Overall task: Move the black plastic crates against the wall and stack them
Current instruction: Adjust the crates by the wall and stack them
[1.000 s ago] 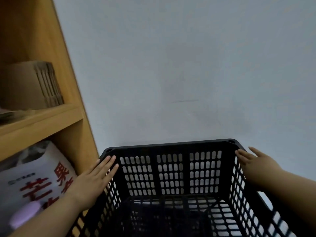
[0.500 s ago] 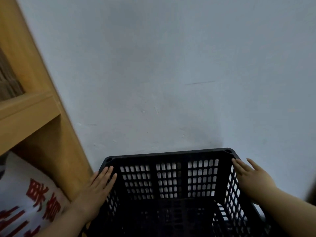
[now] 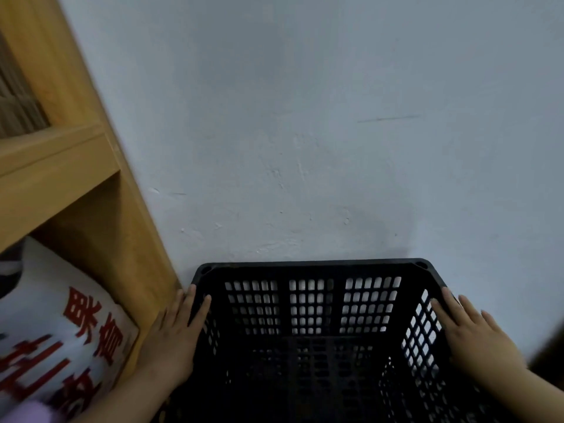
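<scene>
A black plastic crate (image 3: pixel 311 265) with perforated walls fills the lower middle of the head view, open side up and empty. Its far rim lies close to the pale wall (image 3: pixel 305 148). My left hand (image 3: pixel 174 337) presses flat on the crate's left rim and side, fingers stretched toward the wall. My right hand (image 3: pixel 470 334) lies the same way on the right rim. The crate is held between both palms. Whatever is under the crate is hidden.
A wooden shelf unit (image 3: pixel 100 184) stands against the wall directly left of the crate, nearly touching my left hand. A white bag with red characters (image 3: pixel 61 325) sits in its lower compartment. Bare wall extends to the right of the crate.
The crate has moved closer to the wall and sits lower in view. Both hands stay on its side rims, and the shelf has shifted left in view.
</scene>
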The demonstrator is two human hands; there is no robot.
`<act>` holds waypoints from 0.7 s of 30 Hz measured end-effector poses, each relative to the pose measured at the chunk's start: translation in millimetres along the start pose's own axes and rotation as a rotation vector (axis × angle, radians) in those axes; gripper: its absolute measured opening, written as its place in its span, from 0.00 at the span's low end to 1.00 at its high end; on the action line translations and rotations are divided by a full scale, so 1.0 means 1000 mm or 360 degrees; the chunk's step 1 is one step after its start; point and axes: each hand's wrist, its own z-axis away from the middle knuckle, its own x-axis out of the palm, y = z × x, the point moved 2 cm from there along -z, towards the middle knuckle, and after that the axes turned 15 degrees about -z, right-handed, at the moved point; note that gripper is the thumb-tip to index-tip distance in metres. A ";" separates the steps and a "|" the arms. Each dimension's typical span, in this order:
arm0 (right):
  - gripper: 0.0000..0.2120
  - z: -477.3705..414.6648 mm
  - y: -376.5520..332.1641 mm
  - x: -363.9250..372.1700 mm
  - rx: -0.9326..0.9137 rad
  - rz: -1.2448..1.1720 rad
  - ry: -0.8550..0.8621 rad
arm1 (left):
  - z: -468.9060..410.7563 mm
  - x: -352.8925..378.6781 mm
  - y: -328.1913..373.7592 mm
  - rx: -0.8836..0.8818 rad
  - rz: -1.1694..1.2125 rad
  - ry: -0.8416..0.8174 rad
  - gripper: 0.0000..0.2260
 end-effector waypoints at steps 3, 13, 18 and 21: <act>0.39 0.014 -0.015 -0.021 0.0136 -0.0066 0.0008 | 0.004 -0.006 0.001 -0.0052 0.0080 -0.0004 0.46; 0.31 0.028 -0.020 -0.017 0.0204 -0.0111 -0.0071 | 0.003 -0.010 0.000 -0.0035 0.0123 -0.0078 0.44; 0.33 0.020 -0.015 -0.014 0.0230 -0.0158 -0.0035 | 0.006 -0.013 0.006 -0.0058 0.0150 -0.0088 0.44; 0.36 0.018 -0.013 -0.015 0.0198 -0.0134 0.0032 | 0.010 -0.013 0.007 -0.0081 0.0165 -0.0145 0.46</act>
